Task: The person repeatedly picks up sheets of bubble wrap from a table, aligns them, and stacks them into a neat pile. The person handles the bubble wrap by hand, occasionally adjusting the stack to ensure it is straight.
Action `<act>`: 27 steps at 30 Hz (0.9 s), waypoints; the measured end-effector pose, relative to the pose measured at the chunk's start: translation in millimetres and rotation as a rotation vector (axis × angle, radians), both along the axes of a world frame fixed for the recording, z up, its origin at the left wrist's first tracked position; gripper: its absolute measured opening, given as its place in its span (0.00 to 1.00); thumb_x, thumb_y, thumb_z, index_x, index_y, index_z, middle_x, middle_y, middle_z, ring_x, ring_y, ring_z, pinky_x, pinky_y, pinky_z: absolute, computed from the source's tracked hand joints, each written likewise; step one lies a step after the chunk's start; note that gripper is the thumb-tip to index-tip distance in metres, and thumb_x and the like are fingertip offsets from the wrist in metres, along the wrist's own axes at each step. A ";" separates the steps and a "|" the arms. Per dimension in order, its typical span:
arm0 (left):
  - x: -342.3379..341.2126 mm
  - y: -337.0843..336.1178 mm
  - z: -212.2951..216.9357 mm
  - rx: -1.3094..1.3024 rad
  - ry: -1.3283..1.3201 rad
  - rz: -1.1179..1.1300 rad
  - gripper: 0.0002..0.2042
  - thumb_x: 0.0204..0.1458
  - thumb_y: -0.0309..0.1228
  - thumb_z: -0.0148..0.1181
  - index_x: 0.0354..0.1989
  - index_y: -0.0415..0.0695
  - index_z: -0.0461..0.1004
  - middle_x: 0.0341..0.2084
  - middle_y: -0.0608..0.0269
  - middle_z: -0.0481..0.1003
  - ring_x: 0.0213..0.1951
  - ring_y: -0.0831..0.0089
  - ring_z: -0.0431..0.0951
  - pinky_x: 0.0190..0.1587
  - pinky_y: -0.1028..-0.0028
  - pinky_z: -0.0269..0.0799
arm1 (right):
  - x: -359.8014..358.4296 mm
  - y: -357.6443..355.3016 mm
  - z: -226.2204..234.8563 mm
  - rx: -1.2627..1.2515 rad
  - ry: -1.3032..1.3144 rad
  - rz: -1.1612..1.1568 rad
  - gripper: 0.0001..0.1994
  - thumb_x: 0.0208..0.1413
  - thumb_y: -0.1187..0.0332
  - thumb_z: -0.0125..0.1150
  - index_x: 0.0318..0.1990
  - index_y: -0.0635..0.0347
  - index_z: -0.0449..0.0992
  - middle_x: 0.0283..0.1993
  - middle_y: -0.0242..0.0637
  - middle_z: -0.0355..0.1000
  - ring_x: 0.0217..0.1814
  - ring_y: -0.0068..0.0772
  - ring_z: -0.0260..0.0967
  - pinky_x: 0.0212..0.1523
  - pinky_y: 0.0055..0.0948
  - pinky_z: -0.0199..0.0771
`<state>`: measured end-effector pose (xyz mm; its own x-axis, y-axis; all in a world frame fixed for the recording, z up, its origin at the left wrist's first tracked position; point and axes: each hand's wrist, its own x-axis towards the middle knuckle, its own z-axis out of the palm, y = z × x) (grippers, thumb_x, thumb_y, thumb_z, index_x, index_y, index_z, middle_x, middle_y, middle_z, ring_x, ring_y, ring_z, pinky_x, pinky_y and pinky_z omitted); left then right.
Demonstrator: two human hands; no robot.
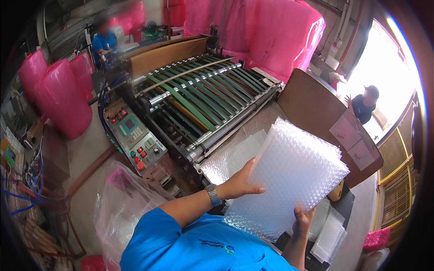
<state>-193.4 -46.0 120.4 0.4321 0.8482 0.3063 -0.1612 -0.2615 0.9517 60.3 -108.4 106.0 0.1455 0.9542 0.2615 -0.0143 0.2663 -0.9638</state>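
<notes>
A stack of clear bubble-wrap sheets is hanging in the person's two hands, just in front of the near end of the belt machine, its top edges fanning slightly apart. The left hand is gripping the stack by the side closer to the machine, its thumb lying across the face and its fingers disappearing behind the edge. The right hand is gripping the lower edge, farther from the machine, its thumb pressing on the front; its fingers are mostly hiding behind the sheets. A metal watch is circling the left wrist.

Loose bubble-wrap sheets are lying just below the machine's front roller. To the right of the machine, a brown board is standing, and nearer the person a bundle of sheets is resting on a dark counter. A control panel is sitting at the machine's left side, with a clear plastic bag slumping in front of it. Pink rolls are standing left of the machine, and a large pink roll is towering behind it. One co-worker is staying beyond the machine's far left corner; another person is appearing past the board, well right of the machine.
</notes>
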 end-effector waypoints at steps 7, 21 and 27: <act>-1.9 -8.3 -20.9 -0.205 -0.146 0.143 0.43 0.39 0.37 0.64 0.58 0.35 0.41 0.54 0.48 0.54 0.56 0.63 0.55 0.58 0.66 0.50 | 51.9 25.2 84.8 0.374 -0.257 -0.241 0.48 0.40 0.36 0.52 0.62 0.61 0.43 0.55 0.38 0.54 0.53 0.26 0.52 0.52 0.27 0.55; -29.2 -16.4 -11.9 -0.172 -0.447 0.055 0.42 0.39 0.40 0.64 0.60 0.44 0.42 0.55 0.59 0.54 0.57 0.66 0.53 0.58 0.66 0.49 | 94.4 88.4 82.4 0.105 -0.305 -0.172 0.48 0.36 0.44 0.60 0.60 0.61 0.45 0.56 0.42 0.53 0.56 0.36 0.52 0.54 0.35 0.54; -33.7 -18.3 -36.5 -0.098 -0.210 0.116 0.46 0.41 0.40 0.63 0.61 0.42 0.34 0.58 0.52 0.47 0.59 0.63 0.49 0.59 0.66 0.47 | -32.7 39.0 -18.0 -0.203 0.103 0.255 0.49 0.32 0.47 0.65 0.59 0.61 0.46 0.56 0.43 0.52 0.57 0.40 0.52 0.55 0.39 0.53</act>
<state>-227.1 -64.3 83.9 0.2656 0.9184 0.2933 -0.3326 -0.1982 0.9220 27.6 -69.4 88.0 -0.0893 0.9943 0.0585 -0.1555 0.0441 -0.9869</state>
